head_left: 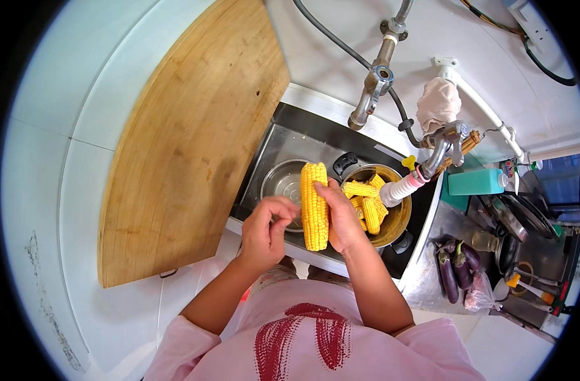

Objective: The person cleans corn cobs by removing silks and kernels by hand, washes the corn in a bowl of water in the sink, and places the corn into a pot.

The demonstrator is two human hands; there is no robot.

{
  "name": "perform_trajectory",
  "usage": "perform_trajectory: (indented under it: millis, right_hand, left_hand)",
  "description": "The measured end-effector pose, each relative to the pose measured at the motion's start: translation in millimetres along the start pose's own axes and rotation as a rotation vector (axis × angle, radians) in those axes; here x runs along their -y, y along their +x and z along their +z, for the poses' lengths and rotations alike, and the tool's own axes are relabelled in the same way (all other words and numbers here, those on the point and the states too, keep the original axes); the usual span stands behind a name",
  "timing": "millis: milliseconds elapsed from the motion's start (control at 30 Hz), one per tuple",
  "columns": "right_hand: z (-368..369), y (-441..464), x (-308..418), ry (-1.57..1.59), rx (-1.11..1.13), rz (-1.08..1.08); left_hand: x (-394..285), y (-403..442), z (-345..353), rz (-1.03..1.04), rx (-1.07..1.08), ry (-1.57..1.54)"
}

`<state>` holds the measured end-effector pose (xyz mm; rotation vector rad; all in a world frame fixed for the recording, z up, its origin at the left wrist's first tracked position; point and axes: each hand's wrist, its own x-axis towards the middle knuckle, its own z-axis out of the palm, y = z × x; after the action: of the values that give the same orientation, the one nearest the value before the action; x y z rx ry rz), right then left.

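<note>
A long yellow corn cob point(315, 206) stands upright in my right hand point(342, 217), whose fingers wrap its right side. Just left of the cob is my left hand point(269, 230), its fingers curled together in a pinch; whatever they hold, if anything, is too small to make out. Behind the hands, a metal pot point(401, 219) with black handles holds several shorter pieces of corn point(371, 214). Partly hidden by my hands, a round metal bowl point(274, 181) sits in the sink point(290, 138).
A large wooden board point(188, 146) leans at the left. Above the sink are a faucet point(369, 95) and another tap point(445, 143) with a white ribbed hose point(401, 188) reaching over the pot. Eggplants point(448, 276), a green bottle point(477, 182) and pans point(509, 219) lie at the right.
</note>
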<state>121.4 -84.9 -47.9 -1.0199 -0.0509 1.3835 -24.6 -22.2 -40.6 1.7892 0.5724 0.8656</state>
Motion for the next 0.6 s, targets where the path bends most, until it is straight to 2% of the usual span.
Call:
perform_trajectory:
  millis: [67, 133, 333, 467, 600]
  right_hand:
    - [0.7, -0.4, 0.7, -0.006, -0.013, -0.022]
    - [4.4, -3.0, 2.6, 0.013, -0.039, -0.022]
    - [8.1, 1.4, -3.0, -0.048, -0.122, -0.115]
    - [5.1, 1.4, -0.3, -0.034, -0.087, -0.069]
    - [1.9, 3.7, 1.1, 0.114, -0.109, -0.039]
  left_hand:
    - [-2.3, -2.2, -0.1, -0.02, 0.038, -0.024]
    - [-8.9, -1.4, 0.8, -0.007, 0.095, 0.104]
    - [-0.1, 2.7, 1.2, -0.011, 0.189, 0.205]
    - [5.4, 10.2, 1.5, 0.017, 0.219, 0.246]
    - [5.2, 6.5, -1.0, -0.011, 0.251, 0.221]
